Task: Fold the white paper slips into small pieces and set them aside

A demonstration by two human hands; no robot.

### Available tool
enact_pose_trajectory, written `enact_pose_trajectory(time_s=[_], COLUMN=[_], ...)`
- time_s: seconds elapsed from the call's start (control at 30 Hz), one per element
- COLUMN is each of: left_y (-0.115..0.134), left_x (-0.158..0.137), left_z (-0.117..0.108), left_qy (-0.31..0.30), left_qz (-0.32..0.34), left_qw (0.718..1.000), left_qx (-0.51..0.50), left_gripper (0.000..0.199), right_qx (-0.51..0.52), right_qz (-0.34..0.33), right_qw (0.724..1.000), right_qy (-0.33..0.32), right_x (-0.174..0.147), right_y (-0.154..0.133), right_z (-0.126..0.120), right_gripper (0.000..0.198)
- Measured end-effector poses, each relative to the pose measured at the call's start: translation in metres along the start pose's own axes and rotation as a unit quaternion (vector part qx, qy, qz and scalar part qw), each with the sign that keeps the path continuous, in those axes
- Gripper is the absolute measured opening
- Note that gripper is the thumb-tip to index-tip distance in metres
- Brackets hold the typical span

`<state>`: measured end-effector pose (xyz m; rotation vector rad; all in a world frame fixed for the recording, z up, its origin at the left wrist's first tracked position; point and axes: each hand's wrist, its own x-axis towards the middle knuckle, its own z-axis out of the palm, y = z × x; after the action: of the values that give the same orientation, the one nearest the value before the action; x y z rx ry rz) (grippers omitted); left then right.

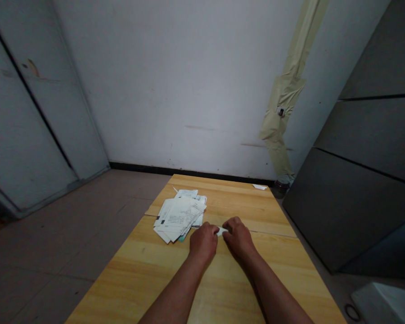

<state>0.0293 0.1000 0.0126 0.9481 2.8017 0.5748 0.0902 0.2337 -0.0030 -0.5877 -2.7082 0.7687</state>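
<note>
My left hand (pixel 203 242) and my right hand (pixel 239 236) rest close together on a light wooden table (pixel 222 288). Between them they pinch a small white piece of paper (pixel 222 231), most of it hidden under the fingers. Just left of my left hand lies a loose pile of printed paper slips (pixel 180 216), overlapping and fanned out.
A small white scrap (pixel 259 186) lies at the table's far right corner. A white wall stands behind the table, a taped pipe (pixel 283 112) runs down it, a dark grey cabinet (pixel 364 180) is at the right, and a pale door (pixel 27 135) at the left.
</note>
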Motion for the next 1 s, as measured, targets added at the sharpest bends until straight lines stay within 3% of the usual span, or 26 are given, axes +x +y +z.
enact_pose_trajectory(time_s=[0.13,0.5,0.77,0.87,1.0], left_y=[-0.001,-0.005,-0.011,-0.011,-0.012], left_x=[-0.002,0.000,0.002,0.003,0.005], left_z=[0.002,0.009,0.013,0.014,0.015], left_qy=[0.023,0.036,0.116,0.154,0.182], left_qz=[-0.005,-0.010,0.035,0.064,0.080], left_qw=[1.000,0.999,0.980,0.964,0.950], left_qx=[-0.007,-0.023,-0.155,-0.208,-0.240], left_gripper=[0.023,0.013,0.013,0.014,0.016], right_qx=[0.010,0.058,0.157,0.238,0.388], right_qz=[-0.028,-0.027,0.001,0.019,0.037], right_qw=[1.000,0.997,0.984,0.968,0.919], right_qy=[0.010,0.045,0.085,0.073,0.066], right_x=[-0.004,-0.007,-0.004,-0.004,-0.005], right_y=[-0.001,-0.005,-0.001,0.000,-0.007], right_z=[0.001,0.004,0.012,0.015,0.016], right_gripper=[0.016,0.008,0.007,0.015,0.025])
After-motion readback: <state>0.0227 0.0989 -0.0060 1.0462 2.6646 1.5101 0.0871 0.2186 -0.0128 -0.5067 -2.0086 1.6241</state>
